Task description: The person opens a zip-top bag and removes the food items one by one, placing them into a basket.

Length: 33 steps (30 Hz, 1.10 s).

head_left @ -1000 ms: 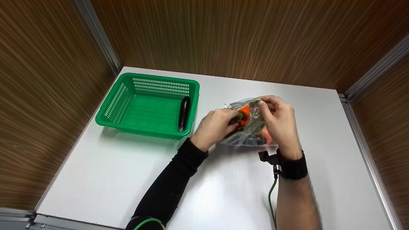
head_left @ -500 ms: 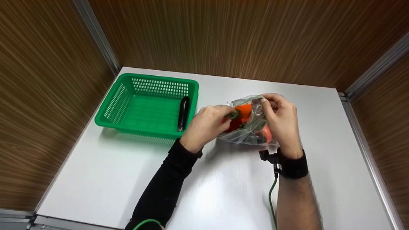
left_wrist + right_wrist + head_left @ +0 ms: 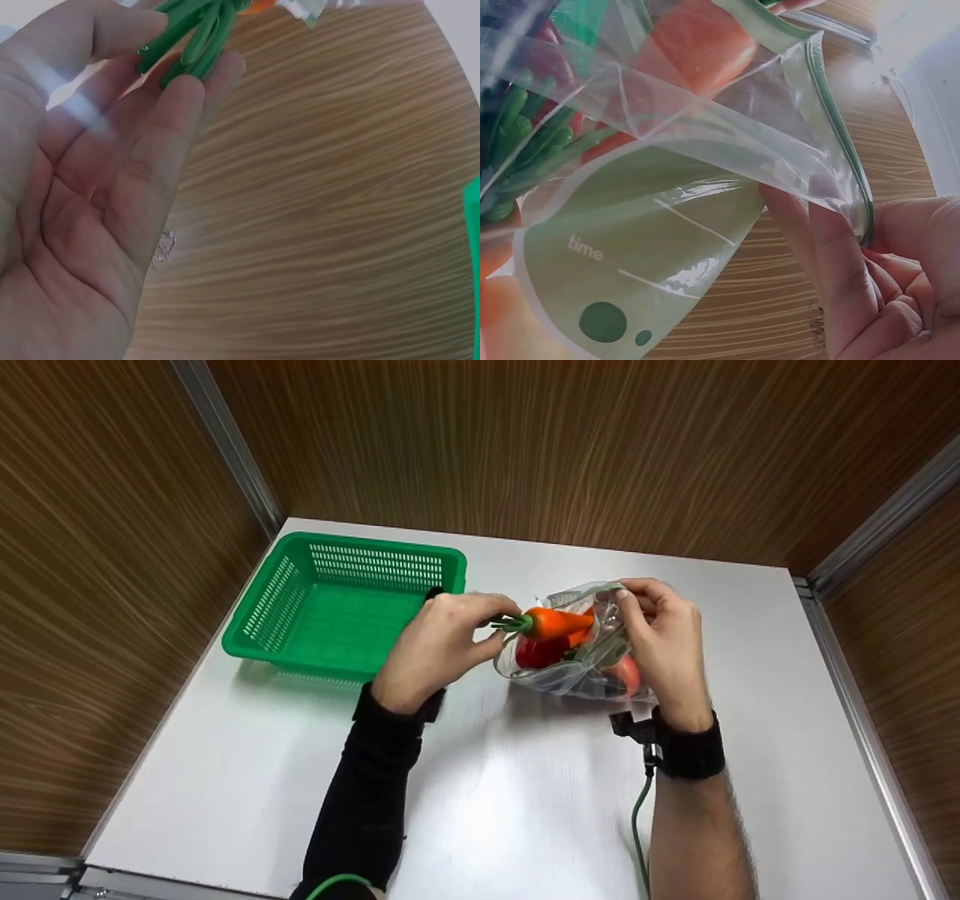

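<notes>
My left hand [image 3: 442,641] pinches an orange carrot [image 3: 559,624] by its green stalks [image 3: 196,37]. The carrot's thick end is out over the mouth of a clear zip bag [image 3: 551,682], its tip still inside. With thumb and fingers, my right hand [image 3: 666,649] grips the bag's green zip edge [image 3: 847,157] and holds it up. Through the plastic show a red vegetable [image 3: 540,652], a pinkish-red rounded piece [image 3: 625,675] and, in the right wrist view, green stalks [image 3: 525,135]. A green printed panel [image 3: 652,247] covers part of the bag.
A green perforated basket [image 3: 337,666] stands left of the bag on the white table [image 3: 247,780]. In it lies a dark eggplant [image 3: 434,593], mostly hidden behind my left hand. Wood-grain panels [image 3: 525,450] enclose the back and sides. A green cable [image 3: 637,825] hangs from my right wrist.
My left hand has drawn back leftward from inside the bag, pulling the carrot partly out by its stalks and now covering the eggplant. The right hand has stayed nearly still on the bag's edge.
</notes>
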### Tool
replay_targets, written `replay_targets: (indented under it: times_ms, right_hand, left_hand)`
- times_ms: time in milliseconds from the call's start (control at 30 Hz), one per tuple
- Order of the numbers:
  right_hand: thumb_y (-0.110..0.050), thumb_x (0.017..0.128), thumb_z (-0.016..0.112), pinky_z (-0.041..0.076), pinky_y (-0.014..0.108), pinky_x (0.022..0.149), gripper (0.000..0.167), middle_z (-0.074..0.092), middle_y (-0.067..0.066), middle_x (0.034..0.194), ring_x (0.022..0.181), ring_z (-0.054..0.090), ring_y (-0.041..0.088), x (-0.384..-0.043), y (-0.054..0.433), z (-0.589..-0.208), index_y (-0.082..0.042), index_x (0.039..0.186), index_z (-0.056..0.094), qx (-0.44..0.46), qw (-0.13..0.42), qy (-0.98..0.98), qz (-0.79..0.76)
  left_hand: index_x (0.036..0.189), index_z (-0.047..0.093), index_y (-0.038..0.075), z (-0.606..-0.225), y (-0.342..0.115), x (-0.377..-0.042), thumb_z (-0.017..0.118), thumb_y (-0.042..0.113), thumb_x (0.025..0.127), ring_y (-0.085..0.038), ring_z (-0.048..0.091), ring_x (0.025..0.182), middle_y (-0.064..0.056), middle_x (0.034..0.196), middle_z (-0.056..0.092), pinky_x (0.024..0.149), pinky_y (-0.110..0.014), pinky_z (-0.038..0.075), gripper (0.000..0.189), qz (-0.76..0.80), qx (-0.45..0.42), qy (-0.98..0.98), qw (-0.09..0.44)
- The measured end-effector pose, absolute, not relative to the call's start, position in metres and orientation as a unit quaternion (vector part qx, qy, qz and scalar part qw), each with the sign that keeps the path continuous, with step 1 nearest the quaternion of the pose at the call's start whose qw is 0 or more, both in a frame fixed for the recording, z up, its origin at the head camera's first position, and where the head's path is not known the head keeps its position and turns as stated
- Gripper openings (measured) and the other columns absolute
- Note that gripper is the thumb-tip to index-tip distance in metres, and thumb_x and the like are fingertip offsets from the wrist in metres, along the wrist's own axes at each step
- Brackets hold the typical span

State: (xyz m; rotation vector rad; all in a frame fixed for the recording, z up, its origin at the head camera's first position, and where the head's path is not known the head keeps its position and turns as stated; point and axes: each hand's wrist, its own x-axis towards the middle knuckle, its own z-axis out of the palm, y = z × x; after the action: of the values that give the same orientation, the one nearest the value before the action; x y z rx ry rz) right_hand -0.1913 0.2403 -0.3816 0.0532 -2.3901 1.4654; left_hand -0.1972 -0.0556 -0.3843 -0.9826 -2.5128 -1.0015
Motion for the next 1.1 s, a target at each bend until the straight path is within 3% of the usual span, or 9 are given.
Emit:
replay_targets:
  times_ms: [167, 300, 400, 567, 867, 1100]
  right_hand:
    - [-0.015, 0.118, 0.068, 0.055, 0.011, 0.065, 0.026, 0.088, 0.026, 0.117, 0.077, 0.072, -0.008, -0.191, 0.241, -0.382, 0.001, 0.131, 0.084, 0.015, 0.165, -0.839, 0.519]
    - [-0.017, 0.119, 0.069, 0.056, 0.011, 0.066, 0.025, 0.089, 0.024, 0.116, 0.078, 0.074, -0.007, -0.192, 0.241, -0.383, -0.002, 0.129, 0.085, 0.016, 0.166, -0.837, 0.521]
    - [-0.018, 0.118, 0.069, 0.055, 0.010, 0.067, 0.025, 0.089, 0.023, 0.116, 0.078, 0.073, -0.007, -0.192, 0.241, -0.383, -0.002, 0.129, 0.085, 0.017, 0.166, -0.839, 0.518]
    - [-0.015, 0.118, 0.069, 0.056, 0.010, 0.068, 0.025, 0.088, 0.026, 0.114, 0.078, 0.073, -0.008, -0.192, 0.241, -0.383, 0.001, 0.130, 0.084, 0.021, 0.168, -0.838, 0.520]
    - [-0.013, 0.117, 0.069, 0.059, 0.012, 0.069, 0.024, 0.087, 0.028, 0.113, 0.077, 0.074, -0.008, -0.192, 0.241, -0.383, 0.002, 0.128, 0.084, 0.020, 0.165, -0.831, 0.531]
    - [-0.012, 0.118, 0.068, 0.055, 0.011, 0.066, 0.025, 0.087, 0.028, 0.114, 0.076, 0.070, -0.007, -0.192, 0.241, -0.382, 0.003, 0.131, 0.083, 0.015, 0.169, -0.838, 0.519]
  left_hand:
    - [0.128, 0.087, 0.010, -0.378, -0.074, -0.193, 0.081, -0.002, 0.104, -0.018, 0.084, 0.114, -0.003, 0.125, 0.089, 0.106, -0.036, 0.071, 0.027, -0.373, -0.335, -0.854, 0.138]
    - [0.129, 0.087, 0.011, -0.372, -0.091, -0.188, 0.081, 0.000, 0.105, -0.017, 0.079, 0.105, -0.001, 0.123, 0.088, 0.095, -0.035, 0.070, 0.027, -0.391, -0.325, -0.846, 0.163]
    - [0.131, 0.087, 0.010, -0.367, -0.104, -0.183, 0.083, 0.001, 0.105, -0.015, 0.081, 0.106, -0.002, 0.126, 0.088, 0.096, -0.033, 0.071, 0.028, -0.406, -0.313, -0.839, 0.182]
    - [0.136, 0.086, 0.007, -0.361, -0.125, -0.176, 0.085, 0.000, 0.104, -0.018, 0.086, 0.124, -0.006, 0.135, 0.088, 0.108, -0.026, 0.068, 0.032, -0.438, -0.293, -0.827, 0.196]
    - [0.139, 0.086, 0.009, -0.362, -0.147, -0.178, 0.084, 0.001, 0.105, -0.016, 0.085, 0.125, -0.003, 0.134, 0.088, 0.110, -0.025, 0.066, 0.036, -0.433, -0.258, -0.835, 0.220]
    - [0.138, 0.086, 0.009, -0.366, -0.163, -0.185, 0.084, 0.001, 0.104, -0.022, 0.085, 0.127, -0.006, 0.135, 0.088, 0.111, -0.029, 0.067, 0.035, -0.417, -0.186, -0.862, 0.222]
